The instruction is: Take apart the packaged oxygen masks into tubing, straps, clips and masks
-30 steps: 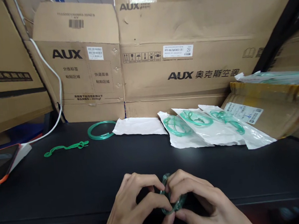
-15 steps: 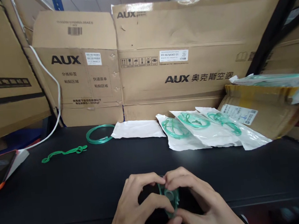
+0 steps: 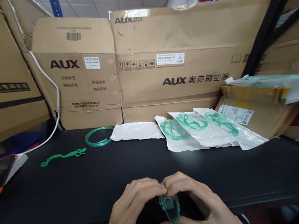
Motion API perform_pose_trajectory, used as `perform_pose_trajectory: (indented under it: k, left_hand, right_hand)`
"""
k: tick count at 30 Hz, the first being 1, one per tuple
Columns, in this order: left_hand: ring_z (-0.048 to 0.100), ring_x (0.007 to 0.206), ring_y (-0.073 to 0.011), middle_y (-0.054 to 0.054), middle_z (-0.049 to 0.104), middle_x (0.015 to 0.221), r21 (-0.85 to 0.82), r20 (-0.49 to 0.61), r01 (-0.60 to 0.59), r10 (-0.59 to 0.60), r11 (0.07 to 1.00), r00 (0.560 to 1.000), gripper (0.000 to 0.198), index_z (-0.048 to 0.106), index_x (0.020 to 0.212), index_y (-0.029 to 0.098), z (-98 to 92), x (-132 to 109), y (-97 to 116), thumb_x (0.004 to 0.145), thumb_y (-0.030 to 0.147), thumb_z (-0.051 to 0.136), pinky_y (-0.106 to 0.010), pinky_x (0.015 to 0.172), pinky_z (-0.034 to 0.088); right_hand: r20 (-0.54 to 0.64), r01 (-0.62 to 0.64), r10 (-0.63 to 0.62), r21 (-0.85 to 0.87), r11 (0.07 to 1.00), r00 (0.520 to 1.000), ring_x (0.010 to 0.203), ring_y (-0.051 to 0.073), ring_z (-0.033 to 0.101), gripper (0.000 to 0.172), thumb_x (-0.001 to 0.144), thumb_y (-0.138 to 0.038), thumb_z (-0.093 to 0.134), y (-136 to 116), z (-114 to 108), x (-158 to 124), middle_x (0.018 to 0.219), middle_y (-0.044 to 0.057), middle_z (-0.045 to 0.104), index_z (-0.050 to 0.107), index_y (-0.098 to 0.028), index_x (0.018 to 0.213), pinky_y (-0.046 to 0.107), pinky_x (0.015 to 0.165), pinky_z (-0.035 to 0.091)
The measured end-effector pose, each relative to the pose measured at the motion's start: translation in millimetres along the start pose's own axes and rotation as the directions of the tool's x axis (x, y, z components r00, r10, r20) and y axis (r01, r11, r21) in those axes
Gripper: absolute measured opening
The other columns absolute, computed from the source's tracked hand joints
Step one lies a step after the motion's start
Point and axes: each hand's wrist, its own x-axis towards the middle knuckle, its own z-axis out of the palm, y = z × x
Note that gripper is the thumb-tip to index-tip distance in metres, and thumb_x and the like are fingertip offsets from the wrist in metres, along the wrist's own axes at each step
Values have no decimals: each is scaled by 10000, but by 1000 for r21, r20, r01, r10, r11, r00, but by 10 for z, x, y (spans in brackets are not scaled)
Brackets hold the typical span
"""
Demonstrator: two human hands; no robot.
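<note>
Between my hands, at the bottom centre of the head view, is a small translucent green oxygen mask (image 3: 170, 209) with a round port in its middle. My left hand (image 3: 130, 209) pinches it, fingertips at the top edge and thumb at the lower tip. From the other side my right hand (image 3: 206, 203) does the same, fingers at the top and thumb near the bottom. The fingertips of both hands meet over the mask's upper end. The mask is held near the front edge of the black table (image 3: 75, 198).
On the table lie a green elastic strap (image 3: 63, 156), a coil of green tubing (image 3: 91, 144), a white packet (image 3: 137, 131) and several clear-and-white packets (image 3: 177, 144) with green tubing. A carton (image 3: 270, 115) stands at right, a phone (image 3: 0, 174) at left. Cardboard sheets (image 3: 163, 34) wall the back.
My left fingers have moved off the middle of the mask up to its top edge. More of the mask and its port now shows. The view has shifted slightly.
</note>
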Motion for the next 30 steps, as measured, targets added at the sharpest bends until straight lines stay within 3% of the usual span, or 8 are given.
perform_pose_trajectory:
  k: [9, 14, 19, 23, 30]
  left_hand:
    - [748, 1051, -139, 9, 791, 1096, -15, 2, 3, -3, 1000, 1000, 352, 638, 1169, 245, 16, -4, 7, 889, 383, 801, -173, 952, 554]
    - [744, 1061, -145, -13, 788, 1111, -66, 5, 21, -21, 998, 1000, 263, 659, 1166, 237, -25, 5, 4, 945, 355, 741, -175, 956, 562]
    - [731, 1038, -129, -15, 767, 1106, -126, 46, 44, -38, 991, 998, 233, 652, 1221, 232, -40, -12, -12, 997, 168, 654, -161, 928, 569]
    - [733, 989, -127, -25, 748, 1038, -122, 58, 4, 3, 992, 998, 184, 684, 1164, 213, -28, -2, -3, 993, 152, 651, -152, 908, 572]
    - [746, 966, -135, -31, 730, 1000, -192, 112, 5, 17, 981, 994, 152, 700, 1058, 194, -59, 8, 14, 965, 82, 656, -156, 897, 583]
  right_hand:
    - [-17, 29, -28, 20, 999, 999, 1032, 171, 680, 449, 803, -5, 754, -9, 14, 30, 1081, -16, 691, 649, -320, 1104, 272, 938, 538]
    - [-49, 42, -41, 20, 999, 998, 1084, 184, 684, 504, 821, -29, 734, -30, -11, 2, 1148, 3, 690, 641, -347, 1201, 294, 969, 553]
    - [-53, 58, -67, -155, 986, 996, 1231, 179, 657, 455, 881, -72, 689, -46, -64, -91, 1321, 18, 658, 634, -360, 1229, 271, 1046, 529]
    - [-36, 95, -110, -290, 952, 993, 1256, 151, 654, 514, 833, 4, 659, -127, -62, -82, 1367, 12, 646, 629, -336, 1218, 197, 1061, 499]
    - [-25, 91, -105, -339, 936, 994, 1246, 167, 675, 656, 779, 49, 705, -246, -39, -101, 1382, 18, 651, 599, -347, 1292, 179, 1055, 513]
